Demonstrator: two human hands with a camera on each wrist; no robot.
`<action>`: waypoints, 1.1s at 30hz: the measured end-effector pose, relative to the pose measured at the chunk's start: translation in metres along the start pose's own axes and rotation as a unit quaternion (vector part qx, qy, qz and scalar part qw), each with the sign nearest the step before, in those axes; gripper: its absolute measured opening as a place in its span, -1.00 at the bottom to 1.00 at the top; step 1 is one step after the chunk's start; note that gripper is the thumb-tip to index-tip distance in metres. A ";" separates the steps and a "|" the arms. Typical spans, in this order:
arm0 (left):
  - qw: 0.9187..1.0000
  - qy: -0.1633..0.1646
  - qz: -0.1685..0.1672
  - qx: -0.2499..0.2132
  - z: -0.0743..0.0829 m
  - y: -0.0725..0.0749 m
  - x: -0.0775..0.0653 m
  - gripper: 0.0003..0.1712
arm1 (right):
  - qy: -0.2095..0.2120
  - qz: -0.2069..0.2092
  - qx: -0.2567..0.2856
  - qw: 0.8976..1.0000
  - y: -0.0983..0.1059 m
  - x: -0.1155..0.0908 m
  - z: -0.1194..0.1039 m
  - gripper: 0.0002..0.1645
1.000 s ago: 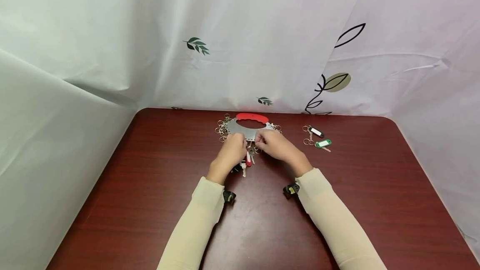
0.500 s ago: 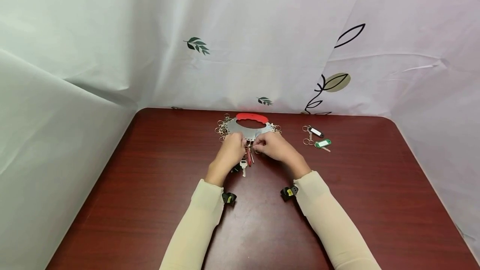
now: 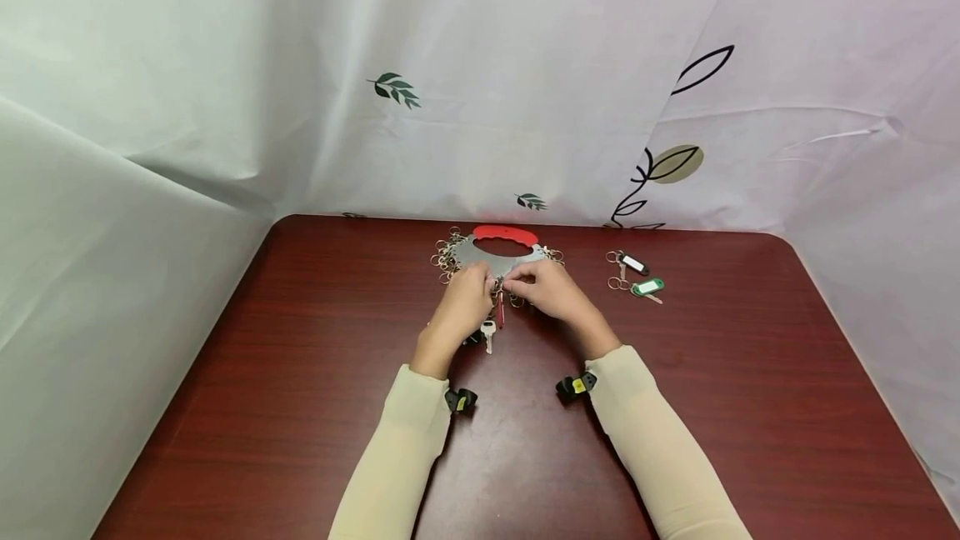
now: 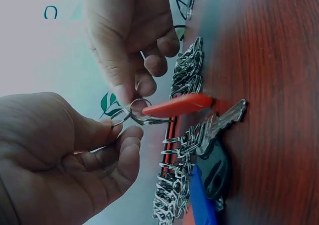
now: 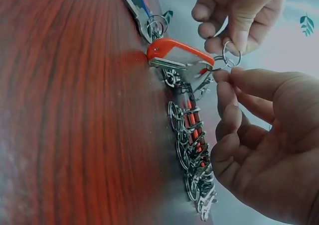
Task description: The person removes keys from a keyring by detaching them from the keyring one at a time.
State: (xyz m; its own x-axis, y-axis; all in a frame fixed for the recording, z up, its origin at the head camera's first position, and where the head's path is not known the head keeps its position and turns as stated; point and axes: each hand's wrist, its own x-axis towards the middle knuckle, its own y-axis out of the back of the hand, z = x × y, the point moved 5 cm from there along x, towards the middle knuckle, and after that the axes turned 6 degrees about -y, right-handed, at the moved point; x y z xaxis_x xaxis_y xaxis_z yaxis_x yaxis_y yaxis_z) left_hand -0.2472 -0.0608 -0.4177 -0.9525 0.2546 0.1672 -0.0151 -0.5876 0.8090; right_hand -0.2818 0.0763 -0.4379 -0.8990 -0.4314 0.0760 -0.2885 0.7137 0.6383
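Observation:
A silver plate (image 3: 474, 255) with a red handle (image 3: 506, 232) lies at the far side of the table, its edge lined with metal clips. My left hand (image 3: 467, 300) pinches a metal ring (image 5: 232, 54) between thumb and index finger at the plate's near edge. Opposite it, my right hand (image 3: 553, 290) pinches the linked split ring of a red key tag (image 4: 179, 105) by thumb and fingertip. A key (image 5: 172, 65) hangs beside that tag. Both rings meet between the fingertips; exactly how they are threaded is too small to tell.
Nearer on the plate hang another key (image 3: 489, 336), a black key fob (image 4: 217, 170) and a blue tag (image 4: 202, 197). To the right lie a black key tag (image 3: 633, 263) and a green key tag (image 3: 647, 287) with keys. Curtains stand behind the table.
My right hand has shifted slightly left, bringing its fingertips closer to my left hand. The red tag has turned edge-on. The left hand has barely moved.

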 end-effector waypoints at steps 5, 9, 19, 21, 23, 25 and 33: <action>1.000 0.001 0.002 -0.010 0.000 -0.003 -0.002 -0.87 | -0.010 -0.018 0.044 0.999 -0.002 -0.001 0.002 -0.85; 1.000 -0.009 -0.002 -0.008 0.000 -0.005 -0.002 -0.86 | -0.017 -0.020 0.065 0.998 -0.002 -0.001 0.002 -0.86; 0.999 -0.007 -0.020 -0.030 -0.002 -0.009 -0.003 -0.80 | -0.027 -0.020 0.098 0.995 -0.006 0.001 0.005 -0.89; 0.999 -0.002 -0.010 -0.039 -0.003 -0.010 -0.003 -0.79 | -0.031 -0.012 0.099 0.994 -0.006 0.001 0.006 -0.88; 0.999 0.004 0.003 -0.049 -0.005 -0.010 -0.002 -0.79 | -0.039 -0.003 0.098 0.994 -0.004 0.000 0.003 -0.86; 0.998 0.007 0.013 -0.058 -0.006 -0.010 -0.002 -0.79 | -0.046 0.003 0.101 0.994 -0.002 -0.002 0.000 -0.85; 0.997 0.009 0.034 -0.076 -0.007 -0.008 0.001 -0.82 | -0.065 0.010 0.109 0.992 -0.002 0.001 0.012 -0.90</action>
State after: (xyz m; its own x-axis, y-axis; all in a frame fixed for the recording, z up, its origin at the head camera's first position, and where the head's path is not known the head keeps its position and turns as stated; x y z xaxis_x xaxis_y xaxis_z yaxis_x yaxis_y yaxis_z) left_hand -0.2500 -0.0613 -0.4285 -0.9581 0.1980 0.2069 0.0044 -0.7124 0.7018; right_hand -0.2862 0.0815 -0.4483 -0.9361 -0.3509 -0.0219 -0.3219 0.8302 0.4551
